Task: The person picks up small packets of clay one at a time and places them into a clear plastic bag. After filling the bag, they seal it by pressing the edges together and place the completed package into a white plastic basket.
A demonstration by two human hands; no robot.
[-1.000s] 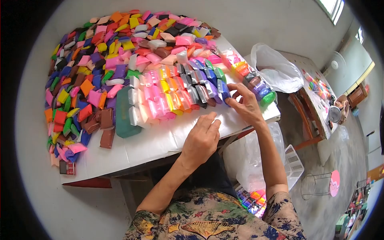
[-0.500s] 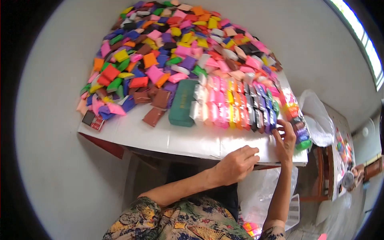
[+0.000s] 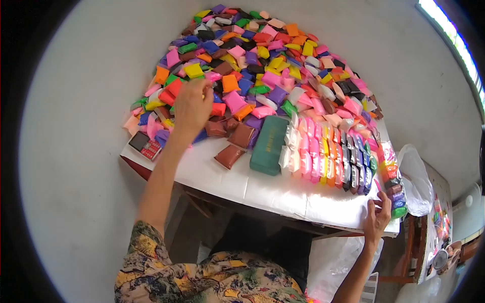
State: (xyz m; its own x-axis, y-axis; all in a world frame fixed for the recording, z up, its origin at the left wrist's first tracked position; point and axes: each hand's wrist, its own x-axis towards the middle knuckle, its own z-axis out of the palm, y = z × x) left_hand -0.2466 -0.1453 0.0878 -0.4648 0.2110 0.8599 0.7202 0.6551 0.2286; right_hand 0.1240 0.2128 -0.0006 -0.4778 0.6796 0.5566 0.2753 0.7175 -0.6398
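Note:
My left hand [image 3: 193, 107] is over the left part of a big heap of coloured packets [image 3: 273, 78], near red and green ones. Its fingers are bent downward, and whatever lies under them is hidden. Near the table's right front edge, my right hand [image 3: 378, 217] rests with its fingers curled and partly apart, nothing visible in them. Just above it stand neat rows of packets [image 3: 331, 156], running from white and pink to black and blue. A green box [image 3: 270, 145] borders the rows on their left.
A red and black device [image 3: 145, 146] lies at the table's left corner. Brown packets [image 3: 229, 156] lie left of the box. A stack of bright packets [image 3: 393, 177] lines the right edge, beside a clear plastic bag [image 3: 415, 179]. Another table [image 3: 435, 202] stands farther right.
My left hand has moved from the front edge up and left to the heap. My right hand has drawn back from the blue end of the rows. The view has shifted.

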